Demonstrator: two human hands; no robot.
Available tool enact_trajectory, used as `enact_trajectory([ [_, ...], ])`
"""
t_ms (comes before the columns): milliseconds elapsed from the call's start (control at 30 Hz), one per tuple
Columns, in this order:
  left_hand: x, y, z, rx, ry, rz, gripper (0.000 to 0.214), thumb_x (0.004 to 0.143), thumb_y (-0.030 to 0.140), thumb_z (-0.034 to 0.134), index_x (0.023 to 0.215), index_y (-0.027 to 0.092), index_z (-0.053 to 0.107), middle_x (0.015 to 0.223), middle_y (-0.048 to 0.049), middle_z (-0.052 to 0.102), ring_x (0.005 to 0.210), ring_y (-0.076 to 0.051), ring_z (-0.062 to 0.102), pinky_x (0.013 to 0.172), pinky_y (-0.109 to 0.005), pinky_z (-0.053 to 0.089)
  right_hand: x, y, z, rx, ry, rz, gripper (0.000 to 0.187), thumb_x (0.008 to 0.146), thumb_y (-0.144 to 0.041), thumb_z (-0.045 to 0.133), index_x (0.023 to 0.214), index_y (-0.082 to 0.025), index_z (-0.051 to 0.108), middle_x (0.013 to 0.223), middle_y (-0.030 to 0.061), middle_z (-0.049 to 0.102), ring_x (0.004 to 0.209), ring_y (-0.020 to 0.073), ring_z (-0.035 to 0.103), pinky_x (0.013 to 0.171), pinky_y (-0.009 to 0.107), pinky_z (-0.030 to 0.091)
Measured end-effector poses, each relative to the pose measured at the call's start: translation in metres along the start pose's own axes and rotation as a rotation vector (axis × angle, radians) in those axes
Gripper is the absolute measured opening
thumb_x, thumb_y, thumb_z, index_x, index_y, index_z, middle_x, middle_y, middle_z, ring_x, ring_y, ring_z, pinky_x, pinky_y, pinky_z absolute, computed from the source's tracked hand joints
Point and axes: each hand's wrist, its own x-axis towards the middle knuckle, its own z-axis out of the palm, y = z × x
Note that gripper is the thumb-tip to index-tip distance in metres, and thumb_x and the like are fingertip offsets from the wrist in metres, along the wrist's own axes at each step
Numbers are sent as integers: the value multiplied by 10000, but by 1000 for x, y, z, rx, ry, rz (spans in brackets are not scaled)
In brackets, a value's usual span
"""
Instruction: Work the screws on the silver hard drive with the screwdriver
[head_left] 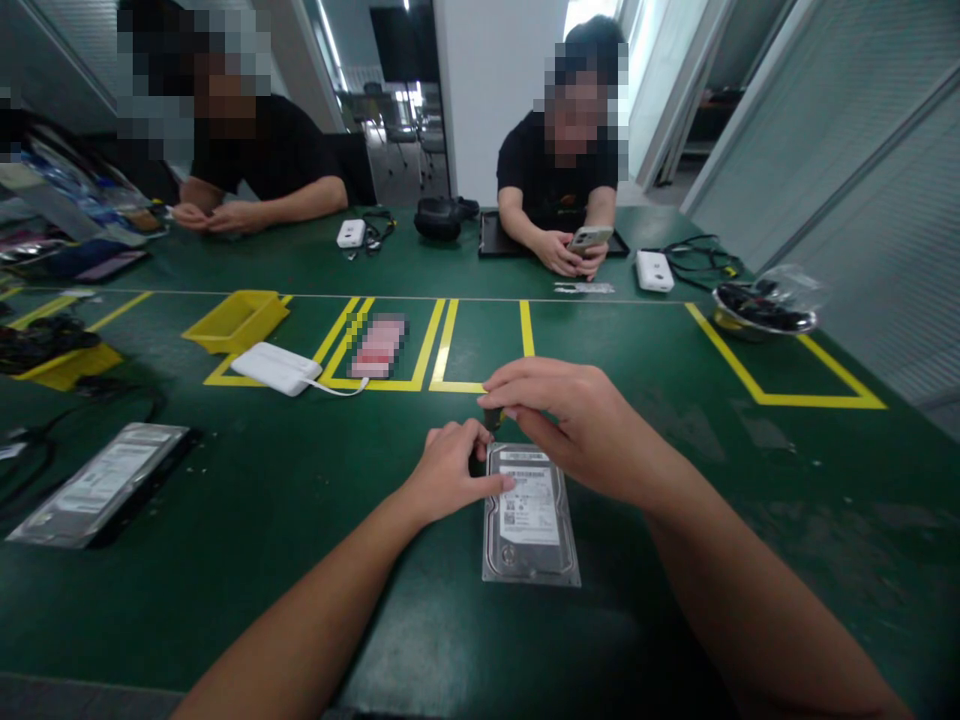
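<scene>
One hard drive lies on the near table; right hand closed on a dark tool at its far left corner; left hand thumbs its top, grip unclear.

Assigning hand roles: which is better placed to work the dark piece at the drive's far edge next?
Likely right: the right hand is at the dark piece, while the left hand has its thumb over the hard drive, perhaps steadying it.
</scene>
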Motion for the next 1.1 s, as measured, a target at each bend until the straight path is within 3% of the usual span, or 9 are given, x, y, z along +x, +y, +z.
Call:
enact_trajectory([
  [467, 0, 3, -2, 10, -18, -18, 518, 726, 646, 690, 958, 213, 526, 876, 4, 613, 839, -231, 527, 745, -334, 304, 0, 0, 0, -2, -13, 39, 334, 892, -23, 460, 1098, -155, 687, 1119, 91, 692, 1034, 161, 643, 914, 325, 522],
  [633, 0, 3, -2, 14, -17, -19, 523, 727, 653, 684, 956, 212, 523, 873, 3, 610, 841, -233, 527, 747, -334, 306, 1, 0, 0, -24, -6, 49, 299, 910, -45, 467, 1091, -130, 689, 1100, 102, 689, 1005, 162, 637, 903, 319, 520],
  [1100, 1, 1, 0, 15, -17, -14, 536, 737, 665, 664, 982, 213, 516, 908, -13, 611, 873, -246, 531, 753, -347, 314, 1, 4, 12, -105, 59, 56, 190, 892, -148, 605, 1063, -146, 688, 1005, 89, 656, 923, 173, 621, 827, 321, 514],
])
